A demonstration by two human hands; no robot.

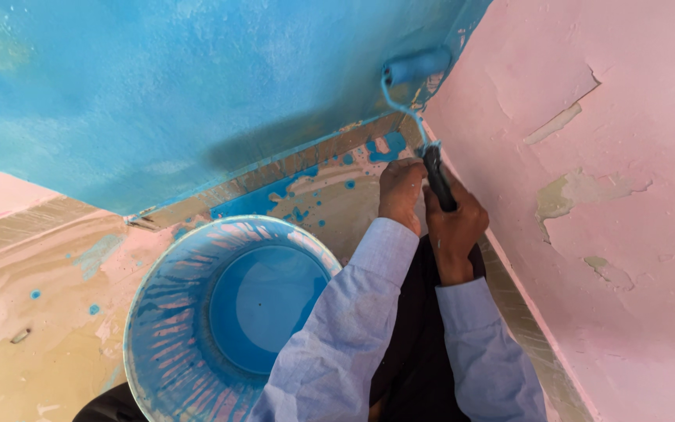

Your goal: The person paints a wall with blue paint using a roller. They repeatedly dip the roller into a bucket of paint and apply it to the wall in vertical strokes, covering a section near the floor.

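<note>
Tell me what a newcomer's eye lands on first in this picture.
First comes the bright blue wall filling the upper left, against the peeling pink wall on the right. Where they meet, the left hand and right hand grip the black handle of a paint roller pressed into the corner. Below, at lower centre, stands a bucket with blue paint in it, on a paint-splashed floor.

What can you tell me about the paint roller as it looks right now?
The paint roller is a small one with a short sleeve soaked in blue paint, set on a thin bent wire frame, also blue-stained, running down into a black handle. The sleeve sits against the blue wall, right in the corner beside the peeling pink wall. The right hand grips the handle; the left hand rests at it just beside.
</note>
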